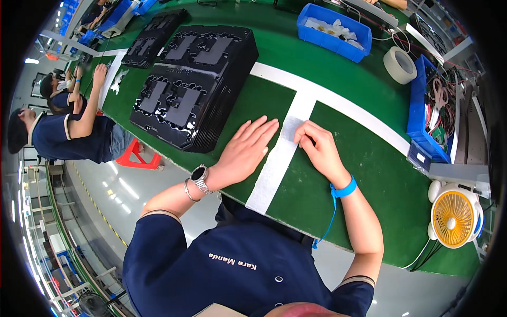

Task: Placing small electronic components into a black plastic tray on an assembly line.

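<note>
My left hand (244,154) lies flat on the green work mat (348,185), fingers stretched out just left of a white strip (272,177). Across that strip, my right hand (322,150) is curled, thumb and forefinger drawn together at its right edge. Whether anything thin is pinched there I cannot make out. Beside those fingertips a pale greyish patch (290,128) covers part of the strip. A blue band with a cord circles my right wrist. Left of my left hand stands a stack of black moulded trays (211,79) with shaped recesses.
More black trays (150,39) sit farther back. Beyond my hands are a blue bin (332,45) with crumpled white scraps and a tape roll (400,65). At right are a blue bin (417,113) with scissors and wires, and a yellow fan (452,218). Other people (79,127) work at left.
</note>
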Demonstrator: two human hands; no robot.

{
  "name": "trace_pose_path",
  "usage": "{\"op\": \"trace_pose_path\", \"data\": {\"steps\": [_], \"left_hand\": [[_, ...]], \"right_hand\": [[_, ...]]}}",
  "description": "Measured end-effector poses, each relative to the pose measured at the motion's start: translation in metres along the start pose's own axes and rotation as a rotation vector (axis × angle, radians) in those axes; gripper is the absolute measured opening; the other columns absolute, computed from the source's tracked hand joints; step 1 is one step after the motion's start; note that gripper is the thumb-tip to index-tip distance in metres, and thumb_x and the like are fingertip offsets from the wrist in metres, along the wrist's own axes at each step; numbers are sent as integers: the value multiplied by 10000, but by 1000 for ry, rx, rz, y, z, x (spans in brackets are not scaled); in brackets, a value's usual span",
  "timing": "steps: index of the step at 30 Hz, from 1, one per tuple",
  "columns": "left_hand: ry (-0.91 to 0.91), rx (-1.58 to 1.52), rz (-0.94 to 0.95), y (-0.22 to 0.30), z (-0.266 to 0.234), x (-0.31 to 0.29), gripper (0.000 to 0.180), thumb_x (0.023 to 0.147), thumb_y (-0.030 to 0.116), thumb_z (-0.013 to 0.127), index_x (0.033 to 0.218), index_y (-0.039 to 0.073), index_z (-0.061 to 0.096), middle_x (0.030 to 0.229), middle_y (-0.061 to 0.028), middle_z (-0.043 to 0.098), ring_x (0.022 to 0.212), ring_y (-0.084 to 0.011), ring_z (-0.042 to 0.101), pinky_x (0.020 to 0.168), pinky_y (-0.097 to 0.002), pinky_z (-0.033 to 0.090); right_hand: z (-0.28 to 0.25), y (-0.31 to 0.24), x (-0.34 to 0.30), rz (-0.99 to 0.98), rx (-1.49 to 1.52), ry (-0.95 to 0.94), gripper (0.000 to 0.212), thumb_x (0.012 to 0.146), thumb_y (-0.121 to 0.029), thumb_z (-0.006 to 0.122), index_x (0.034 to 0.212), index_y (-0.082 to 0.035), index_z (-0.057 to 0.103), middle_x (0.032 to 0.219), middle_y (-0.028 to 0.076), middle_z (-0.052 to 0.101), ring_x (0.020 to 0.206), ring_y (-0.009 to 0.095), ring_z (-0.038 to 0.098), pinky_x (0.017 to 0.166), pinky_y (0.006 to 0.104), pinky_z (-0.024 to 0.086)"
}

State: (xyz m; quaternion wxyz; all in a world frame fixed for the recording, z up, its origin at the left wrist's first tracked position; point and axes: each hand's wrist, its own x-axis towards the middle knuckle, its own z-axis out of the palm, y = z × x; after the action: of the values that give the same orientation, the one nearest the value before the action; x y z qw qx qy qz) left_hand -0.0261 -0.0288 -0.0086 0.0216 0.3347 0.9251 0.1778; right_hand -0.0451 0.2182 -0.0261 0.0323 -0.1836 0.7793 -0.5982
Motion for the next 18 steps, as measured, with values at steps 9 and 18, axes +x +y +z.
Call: {"op": "trace_pose_path", "data": {"steps": [9, 18], "left_hand": [[-4, 10, -1, -4, -2, -1, 694, 1000, 280, 605, 1588, 21, 342, 1643, -140, 363, 1547, -341, 279, 1274, -507, 208], [-60, -33, 32, -13, -5, -3, 719, 964, 204, 626, 1591, 16, 329, 1665, -138, 324, 1571, -343, 230, 1285, -507, 175]], "right_hand": [[0, -6, 0, -23, -44, -6, 127, 849, 73, 526, 891, 5, 624, 848, 109, 624, 709, 242, 597, 656, 369, 472], [-1, -9, 0, -15, -66, -14, 135, 835, 69, 512, 886, 11, 623, 866, 118, 636, 747, 266, 625, 688, 385, 492]]}}
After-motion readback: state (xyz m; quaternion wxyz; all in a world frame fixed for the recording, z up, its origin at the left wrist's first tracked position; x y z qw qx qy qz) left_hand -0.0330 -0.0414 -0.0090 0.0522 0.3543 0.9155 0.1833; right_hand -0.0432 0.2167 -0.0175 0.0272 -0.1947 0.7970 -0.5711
